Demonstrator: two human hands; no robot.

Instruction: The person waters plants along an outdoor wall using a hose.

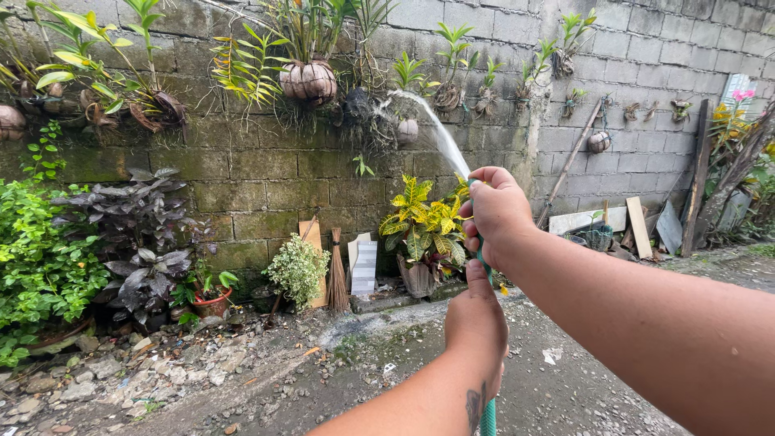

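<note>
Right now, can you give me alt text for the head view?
Both hands grip a thin green garden hose, right hand at the nozzle end, left hand lower, spraying water at potted plants hanging on a mossy grey block wall.

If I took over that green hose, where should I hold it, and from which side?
Grip the green hose just behind its spraying tip, where the right hand wraps it now, and again lower down, as the left hand does. Come from behind, on the person's side: the tip points up at the block wall, so the water stream goes away from you.
</note>
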